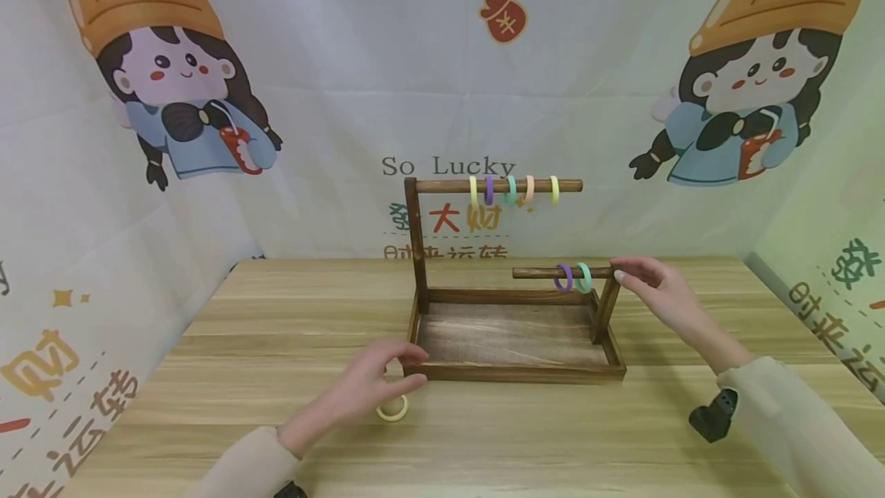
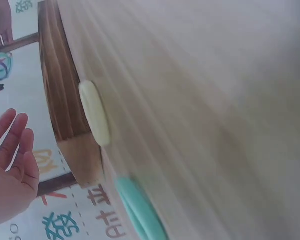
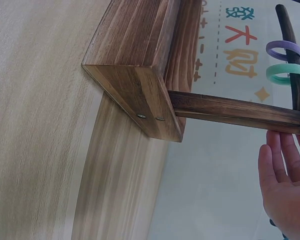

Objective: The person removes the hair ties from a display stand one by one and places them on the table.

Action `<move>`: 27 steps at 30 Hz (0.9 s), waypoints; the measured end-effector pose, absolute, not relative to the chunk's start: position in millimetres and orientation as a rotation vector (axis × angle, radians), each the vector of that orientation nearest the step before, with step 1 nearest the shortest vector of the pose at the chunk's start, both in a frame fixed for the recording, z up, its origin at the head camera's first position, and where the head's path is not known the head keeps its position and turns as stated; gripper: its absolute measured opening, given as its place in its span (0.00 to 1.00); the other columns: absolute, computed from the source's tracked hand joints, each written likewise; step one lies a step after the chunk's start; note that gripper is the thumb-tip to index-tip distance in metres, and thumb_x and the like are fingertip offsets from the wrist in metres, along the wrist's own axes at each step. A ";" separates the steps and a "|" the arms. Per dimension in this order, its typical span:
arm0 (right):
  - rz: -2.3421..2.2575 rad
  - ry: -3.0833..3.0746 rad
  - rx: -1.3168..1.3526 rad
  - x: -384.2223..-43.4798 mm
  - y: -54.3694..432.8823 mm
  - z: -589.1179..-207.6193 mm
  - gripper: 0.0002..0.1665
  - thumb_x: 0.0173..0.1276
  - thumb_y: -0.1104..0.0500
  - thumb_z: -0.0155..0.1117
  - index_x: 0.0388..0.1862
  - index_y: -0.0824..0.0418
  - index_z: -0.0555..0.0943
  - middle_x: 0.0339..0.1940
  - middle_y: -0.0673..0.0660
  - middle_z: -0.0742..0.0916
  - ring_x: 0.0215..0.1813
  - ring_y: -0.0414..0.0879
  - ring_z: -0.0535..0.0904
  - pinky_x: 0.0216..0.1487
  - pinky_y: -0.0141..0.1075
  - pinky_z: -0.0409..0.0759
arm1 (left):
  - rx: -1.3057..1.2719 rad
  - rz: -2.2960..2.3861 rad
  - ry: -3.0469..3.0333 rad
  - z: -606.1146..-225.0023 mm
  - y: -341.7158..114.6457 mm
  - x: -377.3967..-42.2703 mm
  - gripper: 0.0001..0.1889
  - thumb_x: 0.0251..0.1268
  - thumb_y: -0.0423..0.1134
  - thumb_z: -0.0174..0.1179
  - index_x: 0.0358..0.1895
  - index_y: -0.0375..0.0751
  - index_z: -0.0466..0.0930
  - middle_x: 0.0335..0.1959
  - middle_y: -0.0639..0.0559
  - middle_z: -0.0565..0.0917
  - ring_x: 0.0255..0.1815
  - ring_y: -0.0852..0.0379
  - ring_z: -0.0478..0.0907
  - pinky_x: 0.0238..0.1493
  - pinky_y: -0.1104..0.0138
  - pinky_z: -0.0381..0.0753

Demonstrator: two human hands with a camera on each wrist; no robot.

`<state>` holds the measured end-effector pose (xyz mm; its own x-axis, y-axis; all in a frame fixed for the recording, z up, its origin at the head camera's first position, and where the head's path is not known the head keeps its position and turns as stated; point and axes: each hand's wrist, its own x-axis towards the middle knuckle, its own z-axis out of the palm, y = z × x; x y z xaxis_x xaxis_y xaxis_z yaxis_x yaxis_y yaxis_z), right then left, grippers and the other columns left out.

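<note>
A dark wooden rack with a tray base has a tall left post and a shorter right post, each bearing a horizontal bar. My right hand pinches the top of the short post between thumb and fingers. On that post's bar hang a purple ring and a mint ring. My left hand hovers by the tray's front left corner, fingers and thumb apart, holding nothing. Below it a yellow ring lies on the table; the left wrist view also shows a turquoise ring, hidden in the head view.
Several coloured rings hang on the upper bar, among them a purple one and a peach one. The wood-grain table meets a printed cloth backdrop behind the rack.
</note>
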<state>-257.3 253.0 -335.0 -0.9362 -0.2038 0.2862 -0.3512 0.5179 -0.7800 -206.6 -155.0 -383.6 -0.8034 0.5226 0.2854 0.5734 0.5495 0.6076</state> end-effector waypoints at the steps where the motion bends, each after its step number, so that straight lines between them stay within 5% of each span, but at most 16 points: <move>1: 1.390 -2.597 0.479 -257.2 253.2 -335.1 0.27 0.69 0.50 0.47 0.58 0.68 0.67 0.55 0.66 0.73 0.54 0.56 0.68 0.50 0.51 0.66 | -0.972 -1.087 -2.693 -382.7 -152.2 -207.0 0.15 0.55 0.44 0.60 0.44 0.40 0.77 0.39 0.58 0.78 0.41 0.59 0.72 0.39 0.58 0.73; 9: 1.410 -2.603 0.472 -257.0 254.4 -335.2 0.27 0.69 0.50 0.46 0.59 0.67 0.67 0.55 0.66 0.72 0.55 0.57 0.67 0.51 0.52 0.65 | -1.108 -1.127 -2.592 -379.1 -128.3 -214.7 0.15 0.57 0.45 0.59 0.43 0.39 0.77 0.40 0.49 0.79 0.41 0.52 0.74 0.42 0.60 0.73; 20: 1.406 -2.601 0.462 -257.9 253.8 -336.0 0.28 0.69 0.49 0.47 0.59 0.67 0.67 0.55 0.66 0.72 0.55 0.57 0.67 0.51 0.51 0.66 | -1.030 -1.293 -2.589 -375.6 -97.9 -226.7 0.17 0.57 0.40 0.59 0.50 0.43 0.74 0.44 0.55 0.75 0.45 0.53 0.72 0.39 0.62 0.74; 27: 1.412 -2.599 0.460 -258.4 254.2 -336.7 0.28 0.68 0.49 0.47 0.59 0.67 0.67 0.55 0.66 0.72 0.55 0.57 0.67 0.51 0.51 0.66 | -1.016 -1.409 -2.554 -368.3 -83.1 -231.0 0.22 0.57 0.39 0.59 0.55 0.38 0.69 0.49 0.49 0.73 0.48 0.53 0.71 0.40 0.62 0.73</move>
